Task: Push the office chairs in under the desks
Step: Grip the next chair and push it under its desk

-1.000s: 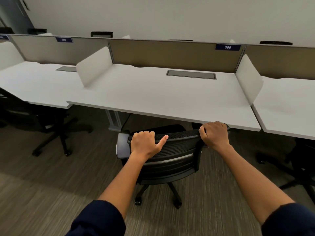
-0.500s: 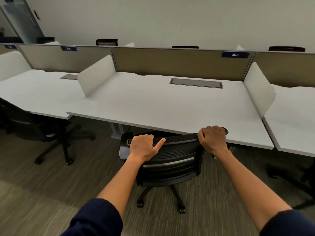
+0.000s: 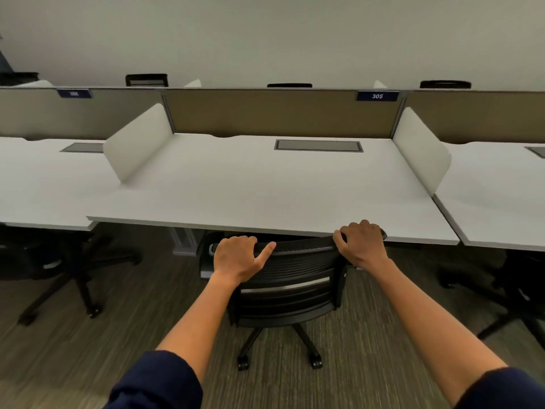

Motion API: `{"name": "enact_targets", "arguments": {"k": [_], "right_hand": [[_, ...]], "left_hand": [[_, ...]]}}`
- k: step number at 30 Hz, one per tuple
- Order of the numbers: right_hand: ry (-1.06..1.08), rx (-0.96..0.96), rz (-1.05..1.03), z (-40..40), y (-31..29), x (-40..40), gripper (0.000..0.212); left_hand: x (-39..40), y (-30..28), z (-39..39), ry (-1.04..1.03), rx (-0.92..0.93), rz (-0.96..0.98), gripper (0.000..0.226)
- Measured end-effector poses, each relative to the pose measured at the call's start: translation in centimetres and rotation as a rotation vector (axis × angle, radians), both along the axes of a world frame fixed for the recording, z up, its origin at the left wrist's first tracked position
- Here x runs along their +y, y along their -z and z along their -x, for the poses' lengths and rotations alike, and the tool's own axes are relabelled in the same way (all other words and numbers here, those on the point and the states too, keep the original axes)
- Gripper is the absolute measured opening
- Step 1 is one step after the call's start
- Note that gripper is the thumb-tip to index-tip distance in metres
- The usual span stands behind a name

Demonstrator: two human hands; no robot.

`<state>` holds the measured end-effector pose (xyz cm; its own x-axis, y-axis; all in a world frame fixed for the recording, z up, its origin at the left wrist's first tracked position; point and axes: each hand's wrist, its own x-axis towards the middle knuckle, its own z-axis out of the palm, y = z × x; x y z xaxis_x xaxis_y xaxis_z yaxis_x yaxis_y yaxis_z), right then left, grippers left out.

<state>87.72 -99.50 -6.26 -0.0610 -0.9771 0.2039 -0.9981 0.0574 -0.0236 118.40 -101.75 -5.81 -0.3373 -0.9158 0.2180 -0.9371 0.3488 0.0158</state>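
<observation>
A black mesh office chair (image 3: 290, 286) stands right in front of me, its backrest top level with the front edge of the white desk (image 3: 265, 187) labelled 305. Its seat is hidden under the desktop; the wheeled base shows on the carpet below. My left hand (image 3: 239, 256) grips the top rail of the backrest at its left end, thumb stretched along the rail. My right hand (image 3: 361, 243) is wrapped over the rail's right end, touching the desk's edge.
White side screens (image 3: 137, 146) and a tan back panel (image 3: 280, 112) bound the desk. Another black chair (image 3: 56, 270) sits under the left desk, and one (image 3: 513, 290) under the right desk. Striped carpet (image 3: 124, 335) lies around me.
The chair has rolled forward under the desk with both hands on its backrest; the seat is now hidden by the desktop. My view has moved closer to the desk.
</observation>
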Motion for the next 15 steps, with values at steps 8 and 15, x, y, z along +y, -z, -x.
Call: {"name": "enact_targets", "arguments": {"k": [8,15], "right_hand": [[-0.014,0.047,0.007,-7.5,-0.9,1.2,0.068],[0.041,0.066,0.040,-11.5,-0.4,1.1,0.072]], "left_hand": [[-4.0,-1.1,-7.0,0.127,0.047,-0.073,0.083],[-6.6,-0.3,-8.2,0.168,-0.033,-0.019,0.079]]}}
